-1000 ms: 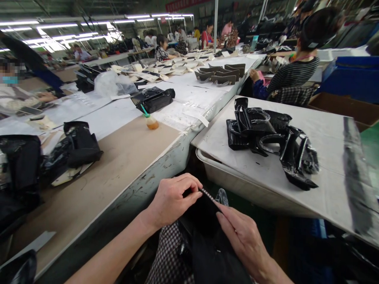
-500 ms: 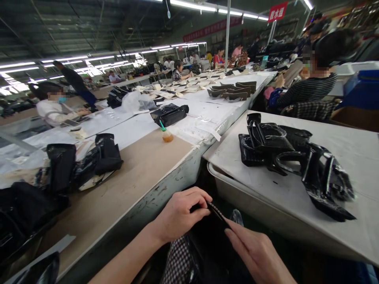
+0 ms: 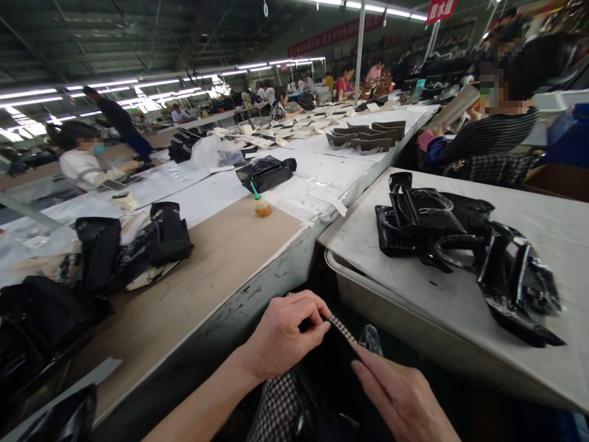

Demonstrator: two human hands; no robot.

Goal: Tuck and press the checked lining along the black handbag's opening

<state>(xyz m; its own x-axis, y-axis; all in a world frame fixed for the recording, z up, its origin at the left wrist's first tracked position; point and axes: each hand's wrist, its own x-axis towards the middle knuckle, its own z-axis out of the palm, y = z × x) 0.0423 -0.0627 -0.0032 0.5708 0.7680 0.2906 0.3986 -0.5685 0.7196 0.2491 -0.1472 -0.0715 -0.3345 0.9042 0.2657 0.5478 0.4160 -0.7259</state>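
Low in the middle, a black handbag (image 3: 338, 383) lies in my lap, dark and partly hidden by my hands. My left hand (image 3: 289, 331) pinches its upper edge between thumb and fingers. Farther down the same edge, my right hand (image 3: 398, 383) grips it with the thumb on the near side. A narrow strip of checked cloth (image 3: 341, 328) shows along the edge between both hands. More checked cloth (image 3: 276, 405) appears below my left wrist. Beside my right fingers is a shiny, clear-wrapped loop (image 3: 370, 339), perhaps a handle.
Black bags in clear film (image 3: 418, 215) lie on the white board (image 3: 363, 279) at right, over a white tub (image 3: 368, 301). On the long table, a glue bottle (image 3: 262, 207) stands near another black bag (image 3: 267, 174). More black bags (image 3: 99, 248) sit left. Co-workers sit nearby.
The checked strip along the edge between my hands has come into sight. Both hands keep their hold, almost in the same place. The surroundings have shifted slightly to the right in view.
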